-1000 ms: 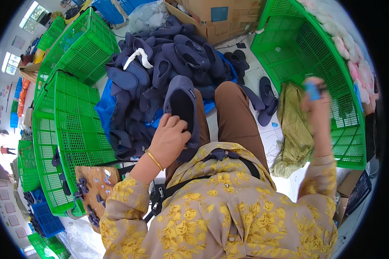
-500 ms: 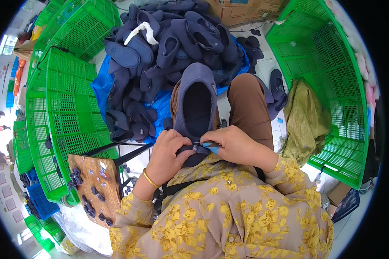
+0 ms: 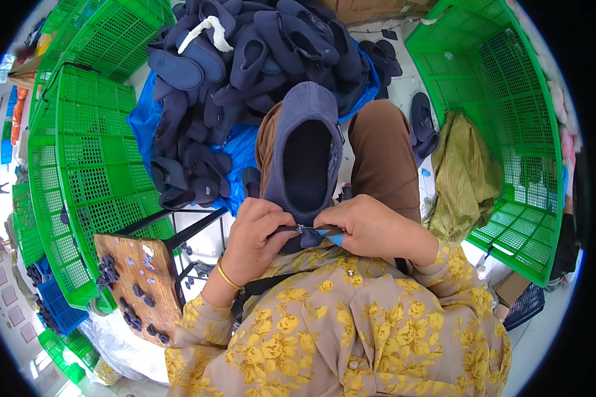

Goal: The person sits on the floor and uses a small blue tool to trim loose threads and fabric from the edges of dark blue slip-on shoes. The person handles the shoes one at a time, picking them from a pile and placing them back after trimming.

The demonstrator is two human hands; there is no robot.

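A dark navy fabric shoe point(image 3: 304, 106) rests on my lap between my knees, its toe pointing away and its opening facing up. My left hand point(image 3: 250, 231) pinches the near heel edge from the left. From the right, my right hand point(image 3: 372, 226) closes on the same edge, with blue tape around one finger. Between the fingertips, at the heel, sits a small dark fabric piece point(image 3: 309, 238), perhaps a bow. A thin, shiny sliver shows beside it, too small to name.
A large pile of navy shoes point(image 3: 245, 59) lies on blue sheeting point(image 3: 245, 149) ahead. Green crates stand at left point(image 3: 80, 152) and right point(image 3: 496, 86). Dark fabric bows lie on a wooden stool point(image 3: 139, 261) at my left. An olive sack point(image 3: 463, 172) slumps at the right crate.
The whole view has shifted slightly, so the surroundings sit a little further left and up. Both hands stay at the heel, and the small dark piece shows more between the fingers.
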